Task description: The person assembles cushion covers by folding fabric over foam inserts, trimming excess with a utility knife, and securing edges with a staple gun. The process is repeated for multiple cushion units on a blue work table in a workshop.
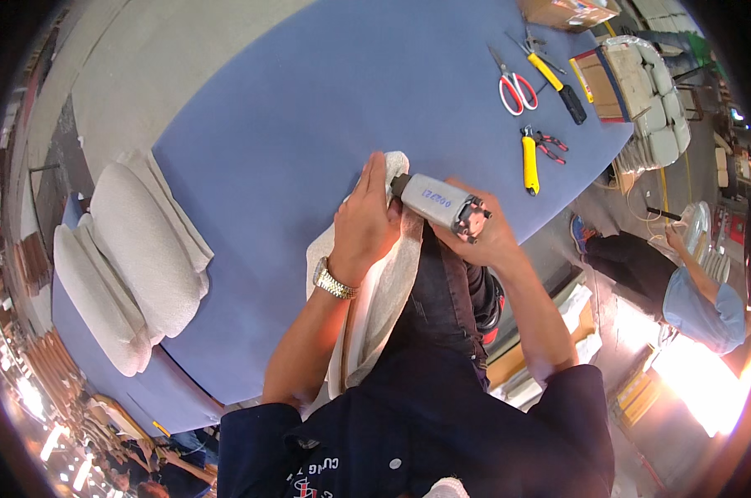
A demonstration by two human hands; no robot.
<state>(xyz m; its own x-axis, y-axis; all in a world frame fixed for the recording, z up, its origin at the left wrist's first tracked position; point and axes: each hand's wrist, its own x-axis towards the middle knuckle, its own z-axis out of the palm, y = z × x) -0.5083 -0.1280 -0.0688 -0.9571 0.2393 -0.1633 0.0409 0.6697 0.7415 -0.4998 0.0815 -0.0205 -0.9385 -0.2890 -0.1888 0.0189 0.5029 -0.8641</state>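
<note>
**Pad in work, unfinished**

Pad [389, 299] held by left hand [364, 220] at table's [309, 108] near edge; tool [432, 199] gripped in right hand [491, 232], nose at pad. Work judged underway; finished portion can't be told. Other pads [147, 241] stacked table-left.

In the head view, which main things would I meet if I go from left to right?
Pale padded pieces → left hand with a wristwatch at its wrist → grey handheld tool → scissors with red-and-white handles → person in a light-blue shirt.
</note>
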